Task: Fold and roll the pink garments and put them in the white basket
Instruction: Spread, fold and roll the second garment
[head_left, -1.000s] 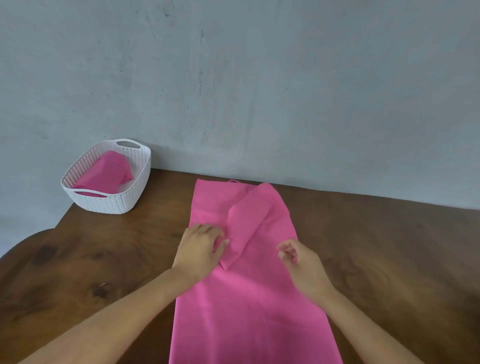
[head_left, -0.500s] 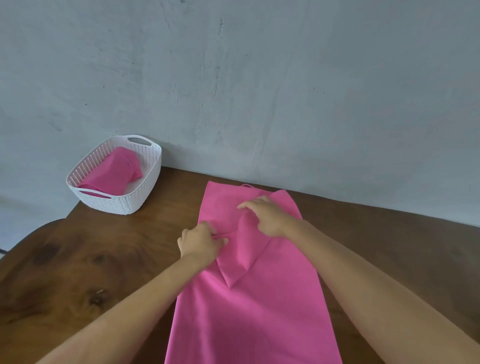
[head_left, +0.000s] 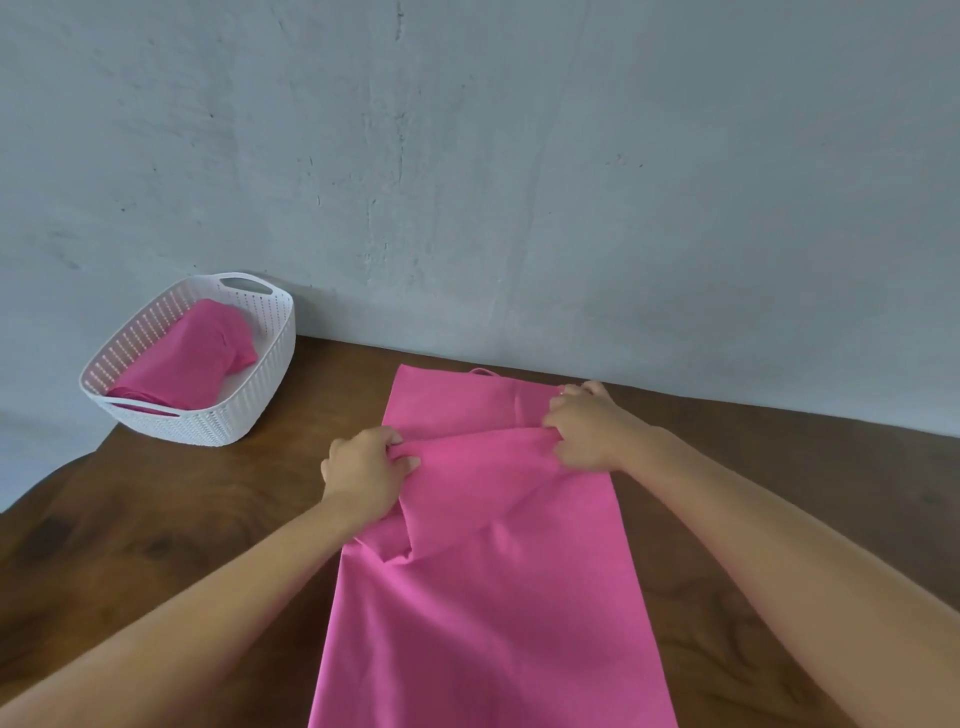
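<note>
A long pink garment (head_left: 493, 613) lies spread flat on the dark wooden bench (head_left: 156, 519), running from the near edge of view away toward the grey wall (head_left: 467, 182), with its far end stopping just short of where bench and wall meet. Both of the person's bare arms reach out over it. The left hand (head_left: 363, 473) sits at the garment's left edge, fingers and thumb curled in and pinching a bunch of the cloth. The right hand (head_left: 587, 428) is farther out, near the far right corner, knuckles up and fingers curled tightly into the fabric, so it too has a firm hold of the cloth. Between the two hands a raised fold runs slantwise across the garment, and below it a loose flap of the same cloth lies over the flat part, coming to a blunt point closer to the left arm. Beyond the fold, the far left part of the garment lies smooth, and a small loop (head_left: 483, 371) of pink sticks out past its far hem. Off to the left, well apart from the hands, the white basket (head_left: 270, 374) stands on the far left corner of the bench, close against the wall. It has perforated sides and a handle slot at each end. Inside it lies a second pink garment (head_left: 192, 364), already bundled up and resting slantwise along the basket's length.
</note>
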